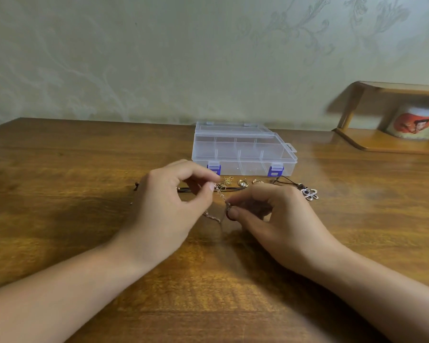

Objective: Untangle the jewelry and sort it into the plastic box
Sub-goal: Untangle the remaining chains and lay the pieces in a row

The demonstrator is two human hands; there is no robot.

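One thin silver chain [221,194] hangs stretched between two hands above the wooden table [60,169], its visible run slanting from upper left down to lower right, with a slack loop drooping below toward the tabletop. The left hand [169,206] pinches the chain's upper end between thumb and forefinger, the other fingers curled loosely. The right hand [270,219] pinches the lower end, where a small ring-like piece sits at the thumb tip; its fingers are bent in close.

Just beyond the hands lies the rest of the jewelry: one small gold tangle [227,180], two gold hoop-like pieces [243,183] side by side, a black cord [286,181] leading right to one silver flower-shaped pendant [310,193], and another dark cord running left behind the left hand.

Behind these stands one clear plastic box [243,149] with two blue latches [275,170], lid closed, long side facing the person. At far right, a wooden shelf [382,142] holds one printed cup [414,125].
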